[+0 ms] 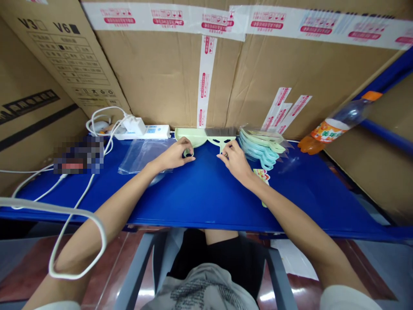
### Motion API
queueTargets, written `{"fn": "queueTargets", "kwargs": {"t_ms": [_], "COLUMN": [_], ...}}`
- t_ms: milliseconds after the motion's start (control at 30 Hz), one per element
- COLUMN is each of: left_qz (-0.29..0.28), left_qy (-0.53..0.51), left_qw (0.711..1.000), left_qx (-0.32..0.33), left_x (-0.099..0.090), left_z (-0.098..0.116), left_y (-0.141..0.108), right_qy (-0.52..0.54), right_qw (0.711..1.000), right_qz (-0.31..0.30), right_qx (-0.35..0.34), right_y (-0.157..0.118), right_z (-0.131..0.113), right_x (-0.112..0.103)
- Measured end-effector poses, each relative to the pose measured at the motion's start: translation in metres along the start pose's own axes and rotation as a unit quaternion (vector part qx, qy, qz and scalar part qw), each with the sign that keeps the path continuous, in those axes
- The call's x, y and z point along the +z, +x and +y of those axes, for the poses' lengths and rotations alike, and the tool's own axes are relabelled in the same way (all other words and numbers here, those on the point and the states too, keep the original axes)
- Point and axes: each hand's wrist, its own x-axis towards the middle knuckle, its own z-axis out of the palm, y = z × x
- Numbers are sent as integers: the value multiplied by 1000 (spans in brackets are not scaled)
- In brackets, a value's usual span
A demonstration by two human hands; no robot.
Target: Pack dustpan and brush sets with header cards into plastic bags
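At the back middle of the blue table lie a pale green dustpan (191, 136) and, just right of it, a pale green brush (221, 139) with dark bristles. My left hand (177, 154) has its fingers curled round the dustpan's handle. The brush's handle end is pinched in my right hand (235, 159). Beside my right hand is a stack of bagged green and blue pieces (260, 146). Clear plastic bags (142, 156) lie flat to the left of my left hand.
A power strip (158, 131) with white cables sits at the back left, near a pixelated object (79, 156). An orange drink bottle (332, 129) leans at the right. A small printed card (262, 175) lies near my right wrist. Cardboard (161, 77) walls the back.
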Motion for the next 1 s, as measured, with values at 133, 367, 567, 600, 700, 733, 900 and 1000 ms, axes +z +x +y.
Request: {"fn": "queueTargets", "kwargs": {"t_ms": [133, 367, 567, 600, 700, 733, 900, 1000], "left_qz": [0, -13, -5, -5, -2, -1, 6, 4], "left_qy": [19, 28, 35, 38, 47, 50, 61, 72], "left_qw": [1000, 999, 999, 999, 999, 999, 998, 997], "left_qx": [-2, -10, 4, 5, 6, 6, 13, 16], "left_x": [-1, 3, 0, 0, -2, -2, -2, -2], "left_z": [1, 1, 5, 6, 8, 9, 14, 20], "left_y": [0, -1, 0, 0, 0, 0, 0, 0], "right_qy": [-83, -198, -160, -155, -134, -127, -179, -214], "right_qw": [993, 968, 971, 971, 978, 983, 970, 945], "right_qz": [-66, -147, -176, -177, -148, -118, 122, 191], "right_qx": [58, 38, 33, 38, 57, 60, 108, 157], "right_y": [-3, -4, -3, -2, 1, 3, 13, 11], "right_z": [-6, -13, -14, -16, -21, -20, 17, 54], "right_x": [8, -4, -9, -10, -23, -32, -97, -125]}}
